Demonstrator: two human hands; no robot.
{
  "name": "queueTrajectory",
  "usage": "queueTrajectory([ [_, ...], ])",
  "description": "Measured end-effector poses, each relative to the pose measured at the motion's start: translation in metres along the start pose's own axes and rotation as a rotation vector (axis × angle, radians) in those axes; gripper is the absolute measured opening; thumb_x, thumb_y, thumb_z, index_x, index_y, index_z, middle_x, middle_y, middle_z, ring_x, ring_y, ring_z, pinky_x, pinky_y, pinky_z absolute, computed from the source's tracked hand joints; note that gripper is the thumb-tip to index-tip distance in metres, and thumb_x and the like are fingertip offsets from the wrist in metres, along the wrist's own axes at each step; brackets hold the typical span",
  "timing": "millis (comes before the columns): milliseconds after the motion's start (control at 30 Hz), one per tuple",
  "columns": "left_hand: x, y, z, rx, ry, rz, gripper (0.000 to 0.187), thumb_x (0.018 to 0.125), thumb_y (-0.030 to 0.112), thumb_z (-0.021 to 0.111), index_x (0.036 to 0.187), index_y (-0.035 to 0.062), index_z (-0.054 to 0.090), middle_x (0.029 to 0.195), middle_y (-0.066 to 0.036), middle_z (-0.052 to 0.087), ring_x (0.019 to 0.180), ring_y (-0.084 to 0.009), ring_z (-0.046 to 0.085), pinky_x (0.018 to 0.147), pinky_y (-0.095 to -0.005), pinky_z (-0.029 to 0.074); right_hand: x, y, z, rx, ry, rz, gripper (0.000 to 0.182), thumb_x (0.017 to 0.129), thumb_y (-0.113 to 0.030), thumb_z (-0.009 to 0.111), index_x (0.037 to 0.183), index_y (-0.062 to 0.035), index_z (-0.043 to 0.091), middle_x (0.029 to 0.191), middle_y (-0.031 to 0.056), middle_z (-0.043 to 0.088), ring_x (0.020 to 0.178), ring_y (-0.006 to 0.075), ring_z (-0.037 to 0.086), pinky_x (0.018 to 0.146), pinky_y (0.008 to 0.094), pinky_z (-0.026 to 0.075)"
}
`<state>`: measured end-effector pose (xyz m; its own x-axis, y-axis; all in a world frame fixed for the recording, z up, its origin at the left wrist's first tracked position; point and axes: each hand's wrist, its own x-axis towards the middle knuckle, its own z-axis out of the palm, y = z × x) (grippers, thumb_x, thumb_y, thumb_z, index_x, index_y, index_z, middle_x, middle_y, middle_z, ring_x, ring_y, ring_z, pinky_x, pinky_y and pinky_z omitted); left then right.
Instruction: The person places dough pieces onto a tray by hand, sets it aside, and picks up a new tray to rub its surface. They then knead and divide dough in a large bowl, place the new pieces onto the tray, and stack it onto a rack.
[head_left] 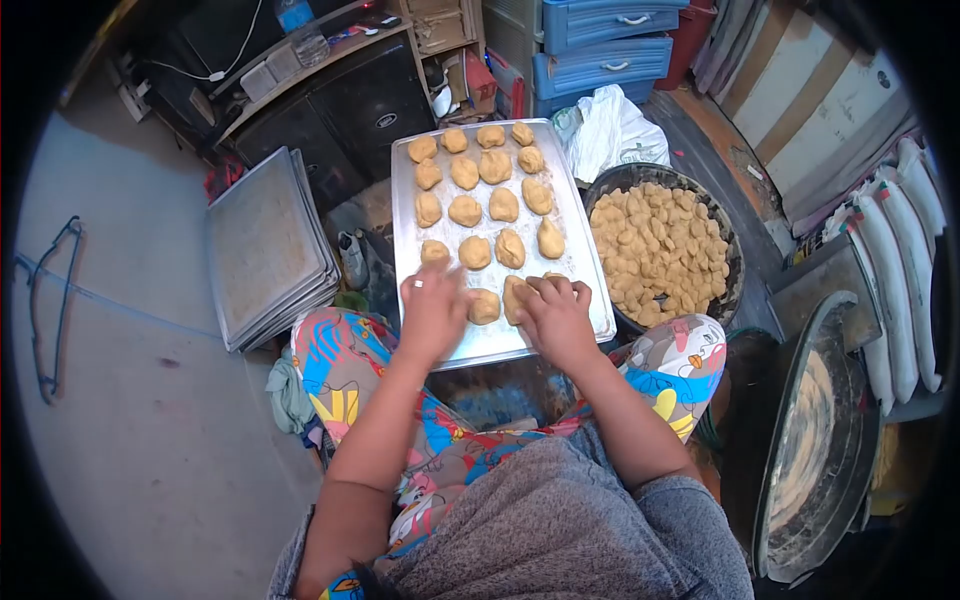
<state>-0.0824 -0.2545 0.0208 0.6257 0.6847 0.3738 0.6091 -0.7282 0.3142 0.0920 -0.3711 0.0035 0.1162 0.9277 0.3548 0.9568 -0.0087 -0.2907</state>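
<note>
Rows of tan dough balls (pixel 503 205) lie on a metal baking tray (pixel 585 250) in front of me. My left hand (pixel 437 312), with a ring on one finger, is over the tray's near left part. Its fingers are smeared by motion, close to a dough ball (pixel 484 307); whether anything is under the palm is hidden. My right hand (pixel 557 322) is at the near right part, fingers curled over a dough piece (pixel 514 299) that shows beside the thumb. A bit of dough also shows just beyond its fingertips.
A black round tub (pixel 737 235) full of small dough pieces stands right of the tray. Stacked baking trays (pixel 265 250) stand at the left. Further right are a large tilted pan (pixel 800 440) and white sacks (pixel 905 270). Blue drawers (pixel 605 65) stand behind.
</note>
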Motion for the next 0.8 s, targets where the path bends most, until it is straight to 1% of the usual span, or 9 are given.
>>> queueTrajectory([
  [133,0.024,-0.045,0.013,-0.139,0.169,-0.185,0.043,0.085,0.022,0.063,0.123,0.0047,0.057,0.122,-0.018,0.056,0.116,-0.0340,0.050,0.099,-0.0409,0.037,-0.001,-0.007,0.007,0.015,-0.011,0.014,0.048,0.081,-0.030,0.064,0.125,-0.0110,0.055,0.123,0.0058,0.055,0.114,0.0234,0.047,0.097,0.0487,0.028],
  [233,0.039,-0.054,0.013,-0.296,0.151,-0.212,0.040,0.083,0.019,0.063,0.118,-0.0006,0.058,0.117,-0.023,0.056,0.110,-0.0375,0.053,0.094,-0.0409,0.042,0.001,-0.005,0.012,0.005,-0.027,0.016,0.050,0.081,-0.031,0.064,0.126,-0.0103,0.054,0.126,0.0063,0.054,0.115,0.0236,0.046,0.098,0.0493,0.027],
  [300,0.043,-0.053,0.009,-0.353,-0.075,-0.279,0.037,0.083,0.017,0.063,0.114,-0.0034,0.059,0.112,-0.025,0.058,0.103,-0.0384,0.056,0.092,-0.0396,0.044,0.002,-0.003,0.012,0.003,-0.025,0.022,0.051,0.081,-0.031,0.064,0.126,-0.0101,0.054,0.126,0.0062,0.054,0.114,0.0235,0.046,0.098,0.0494,0.028],
  [400,0.045,-0.054,0.012,-0.273,-0.026,-0.258,0.032,0.081,0.016,0.065,0.108,-0.0020,0.063,0.106,-0.022,0.062,0.093,-0.0346,0.062,0.083,-0.0371,0.049,0.001,-0.003,0.011,0.019,-0.019,0.035,0.051,0.080,-0.030,0.065,0.126,-0.0096,0.054,0.126,0.0061,0.054,0.114,0.0232,0.047,0.098,0.0496,0.028],
  [533,0.076,-0.076,0.023,-0.190,0.190,-0.165,0.033,0.083,0.015,0.063,0.113,0.0017,0.062,0.114,-0.023,0.059,0.103,-0.0358,0.058,0.091,-0.0382,0.045,0.002,-0.003,0.013,0.026,-0.033,0.042,0.051,0.079,-0.029,0.066,0.125,-0.0102,0.055,0.126,0.0054,0.054,0.112,0.0232,0.047,0.098,0.0489,0.027],
  [633,0.106,-0.086,0.029,-0.229,0.270,-0.129,0.034,0.083,0.016,0.060,0.112,-0.0009,0.060,0.116,-0.025,0.057,0.111,-0.0385,0.052,0.096,-0.0410,0.041,0.002,-0.002,0.012,0.032,-0.034,0.042,0.051,0.078,-0.029,0.068,0.124,-0.0106,0.055,0.126,0.0048,0.054,0.112,0.0233,0.047,0.098,0.0487,0.027],
  [700,0.116,-0.096,0.034,-0.236,0.199,-0.094,0.034,0.082,0.015,0.061,0.112,0.0006,0.061,0.120,-0.025,0.055,0.112,-0.0385,0.052,0.097,-0.0400,0.041,0.003,-0.002,0.009,0.038,-0.031,0.042,0.052,0.078,-0.028,0.068,0.124,-0.0104,0.055,0.126,0.0050,0.054,0.111,0.0234,0.047,0.098,0.0490,0.027],
  [767,0.119,-0.093,0.032,-0.329,-0.105,-0.240,0.033,0.081,0.016,0.061,0.111,0.0023,0.063,0.122,-0.023,0.055,0.115,-0.0368,0.050,0.099,-0.0389,0.040,0.004,-0.002,0.006,0.042,-0.063,0.043,0.050,0.080,-0.029,0.064,0.125,-0.0094,0.054,0.126,0.0056,0.054,0.111,0.0224,0.047,0.098,0.0484,0.028],
  [800,0.120,-0.092,0.032,-0.325,-0.109,-0.234,0.033,0.081,0.016,0.061,0.111,0.0023,0.063,0.122,-0.023,0.055,0.115,-0.0368,0.050,0.099,-0.0389,0.040,0.004,-0.002,0.005,0.046,-0.058,0.048,0.050,0.080,-0.029,0.064,0.125,-0.0094,0.054,0.126,0.0056,0.054,0.111,0.0224,0.047,0.098,0.0484,0.028],
])
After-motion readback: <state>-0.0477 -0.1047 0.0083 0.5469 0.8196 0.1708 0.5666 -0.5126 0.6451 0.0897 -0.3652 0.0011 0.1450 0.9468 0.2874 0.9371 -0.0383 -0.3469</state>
